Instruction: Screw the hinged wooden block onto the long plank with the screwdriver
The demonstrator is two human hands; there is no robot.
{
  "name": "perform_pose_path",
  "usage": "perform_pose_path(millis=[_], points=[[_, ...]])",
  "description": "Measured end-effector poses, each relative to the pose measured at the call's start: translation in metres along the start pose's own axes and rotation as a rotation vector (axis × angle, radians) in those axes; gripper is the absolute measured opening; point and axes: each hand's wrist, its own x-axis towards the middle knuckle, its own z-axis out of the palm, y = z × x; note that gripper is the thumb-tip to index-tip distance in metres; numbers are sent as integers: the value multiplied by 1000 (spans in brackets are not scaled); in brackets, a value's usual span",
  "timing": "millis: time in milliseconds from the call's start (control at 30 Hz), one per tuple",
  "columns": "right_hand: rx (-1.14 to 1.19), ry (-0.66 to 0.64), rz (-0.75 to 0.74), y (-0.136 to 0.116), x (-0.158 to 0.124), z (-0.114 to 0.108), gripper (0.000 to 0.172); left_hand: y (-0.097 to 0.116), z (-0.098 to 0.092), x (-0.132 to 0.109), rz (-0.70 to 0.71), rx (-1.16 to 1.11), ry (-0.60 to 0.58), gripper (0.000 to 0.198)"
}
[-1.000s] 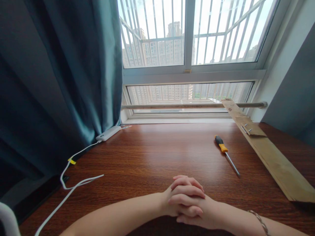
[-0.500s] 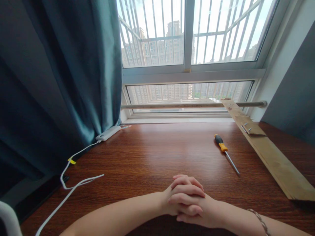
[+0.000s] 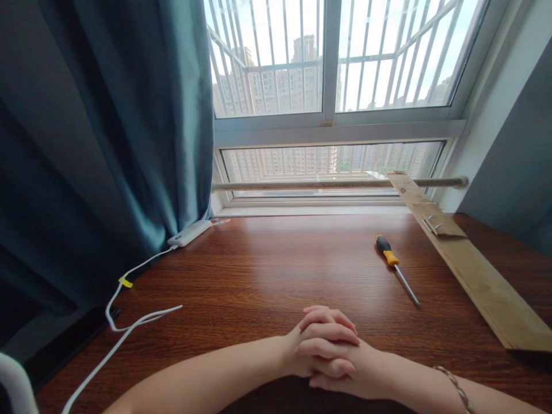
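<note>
My left hand (image 3: 298,349) and my right hand (image 3: 366,368) are clasped together, fingers interlaced, near the front of the brown wooden desk (image 3: 267,264). Both are closed, and no object shows between them. A twisted bracelet (image 3: 452,379) circles my right wrist. Beyond my right hand, apart from it, lies a screwdriver (image 3: 394,264) with a black and yellow handle, its metal shaft pointing toward me. Farther right is a long strip of cardboard (image 3: 478,270), with several small screws or nails (image 3: 431,223) on it near a folded flap.
A white power strip or adapter (image 3: 190,234) lies at the back left by the dark blue curtain (image 3: 172,115). Its white cable (image 3: 99,362) loops along the left side. A metal rail (image 3: 302,186) crosses before the window, and the cardboard's far end reaches it.
</note>
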Motion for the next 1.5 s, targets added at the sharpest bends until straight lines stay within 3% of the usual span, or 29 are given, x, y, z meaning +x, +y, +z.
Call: perform_pose_path(millis=[167, 267, 400, 500, 667, 833, 967, 1100, 1267, 1400, 1500], points=[[3, -23, 22, -2, 2, -1, 45, -28, -1, 9, 169, -104, -220, 36], [23, 3, 21, -2, 2, -2, 45, -37, -2, 14, 153, -255, -280, 32], [43, 19, 22, -1, 1, -2, 44, -34, 0, 16, -17, -416, -126, 21], [27, 5, 27, 0, 1, -1, 44, -30, 1, 15, -42, -388, -19, 28], [-4, -32, 19, 1, 1, 0, 45, -31, 3, 8, 120, -52, -103, 40], [3, -37, 25, -1, 1, -1, 45, -14, 8, -1, 136, 197, -86, 45], [28, 34, 4, 0, 0, 1, 43, -3, 8, -3, 47, 160, -16, 44], [56, 91, -10, 1, 0, 2, 43, -10, 0, 0, -57, -65, 26, 45], [66, 82, 2, 1, 0, 3, 44, -29, -11, 9, 45, -259, -154, 43], [82, 79, 14, 1, -1, 4, 46, -29, -12, 11, 156, -194, -305, 42], [89, 62, 38, 0, 0, 2, 48, -23, -7, 9, 195, -63, -290, 44]])
